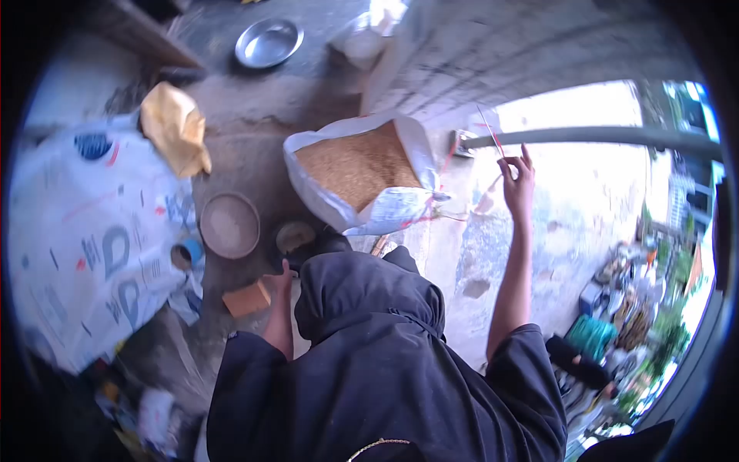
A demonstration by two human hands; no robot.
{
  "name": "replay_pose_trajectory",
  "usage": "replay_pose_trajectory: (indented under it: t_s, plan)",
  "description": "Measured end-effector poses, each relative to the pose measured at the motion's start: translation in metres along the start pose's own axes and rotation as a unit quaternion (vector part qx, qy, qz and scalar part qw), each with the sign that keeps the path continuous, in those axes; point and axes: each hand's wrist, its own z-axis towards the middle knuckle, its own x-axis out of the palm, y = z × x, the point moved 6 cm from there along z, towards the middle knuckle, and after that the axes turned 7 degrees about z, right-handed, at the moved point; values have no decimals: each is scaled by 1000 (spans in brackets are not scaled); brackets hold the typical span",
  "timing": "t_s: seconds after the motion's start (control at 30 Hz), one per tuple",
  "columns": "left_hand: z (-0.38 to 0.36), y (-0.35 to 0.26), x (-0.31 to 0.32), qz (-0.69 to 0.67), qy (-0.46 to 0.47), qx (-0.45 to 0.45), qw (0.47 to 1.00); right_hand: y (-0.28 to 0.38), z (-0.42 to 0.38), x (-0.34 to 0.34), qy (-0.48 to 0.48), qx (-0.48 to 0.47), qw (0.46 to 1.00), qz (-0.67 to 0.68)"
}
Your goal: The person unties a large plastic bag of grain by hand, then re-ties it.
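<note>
Head view: right hand [517, 181] raised, grip pinched on thin red string [490, 131] beside open white sack of brown grain [358, 173]; left hand [282, 279] low, grip hidden, cannot tell.

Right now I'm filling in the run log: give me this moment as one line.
right hand: raised, pinching thin red string | left hand: low, by orange brick | open white sack of brown grain: beside string

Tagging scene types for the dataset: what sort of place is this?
Probably a farmyard or household grain-handling spot, outdoors on bare concrete: an open grain sack, a round sieve and a steel bowl on the ground.
</note>
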Motion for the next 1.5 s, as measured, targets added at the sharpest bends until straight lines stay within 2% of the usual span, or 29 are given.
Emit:
replay_pose_trajectory:
  t_s: [0.03,0.07,0.1,0.17,0.23,0.27,0.3,0.37,0.43,0.5,0.53,0.57,0.6,0.63,0.67,0.7,0.73,0.77,0.8,0.87,0.9,0.97,1.1,1.23,1.27,1.3,1.37,1.5]
  plan:
    - [12,1,-8,-13,17,-26,999,28,-22,-6,-92,-40,995,28]
    - [23,3,-17,-22,33,-53,998,33,-37,-2,-109,-8,979,171]
    - [9,-77,-2,-33,24,-10,999,13,-23,-41,-152,-24,924,349]
    - [-21,-125,-41,-141,-143,106,974,25,-54,-72,-209,-30,862,460]
    - [-49,-178,-113,-313,-232,244,888,24,-75,-74,-210,-65,747,627]
    - [-82,-213,-142,-315,-283,318,848,28,-86,-86,-272,-51,716,640]
    - [-119,-246,-166,-318,-330,389,799,23,-100,-98,-292,-47,710,639]
    - [-169,-304,-179,-323,-309,523,725,17,-127,-122,-281,-91,608,737]
    - [-223,-352,-181,-211,-353,654,635,26,-157,-138,-299,-73,524,794]
    - [-267,-398,-165,-128,-269,766,569,31,-186,-150,-229,-124,511,819]
    - [-280,-418,-148,-92,-203,798,559,30,-203,-153,-245,-123,508,817]
    - [-292,-434,-128,-56,-136,825,546,29,-221,-156,-278,-112,535,790]
    - [-289,-449,-99,12,-60,809,584,28,-240,-158,-311,-97,561,761]
    - [-285,-454,-70,82,13,782,617,25,-256,-159,-323,-93,560,757]
    - [-285,-453,-54,88,18,786,611,20,-273,-161,-357,-57,623,693]
    - [-290,-449,-33,163,30,791,589,14,-286,-161,-387,-19,680,623]
    - [-292,-443,-16,236,40,790,564,2,-298,-152,-432,57,715,546]
    - [-291,-440,-8,243,41,794,555,-5,-307,-142,-410,150,765,473]
    - [-288,-436,0,263,27,786,559,-6,-304,-128,-407,196,808,378]
    - [-278,-430,12,255,12,780,572,-26,-295,-65,-327,206,862,328]
    - [-276,-431,15,261,14,783,565,-31,-288,-26,-293,231,858,353]
    - [-263,-434,19,272,52,720,637,-39,-276,44,-251,267,866,340]
    - [-264,-435,11,304,67,689,655,-55,-256,124,-256,323,835,365]
    - [-263,-437,11,304,54,688,657,-49,-237,147,-243,321,831,383]
    - [-264,-437,11,305,53,690,654,-49,-237,153,-193,354,832,381]
    - [-268,-437,11,306,51,692,651,-49,-237,157,-196,354,831,382]
    - [-274,-437,11,314,50,696,643,-45,-231,163,-139,321,901,257]
    - [-270,-442,18,305,49,715,627,-38,-229,168,-73,317,928,182]
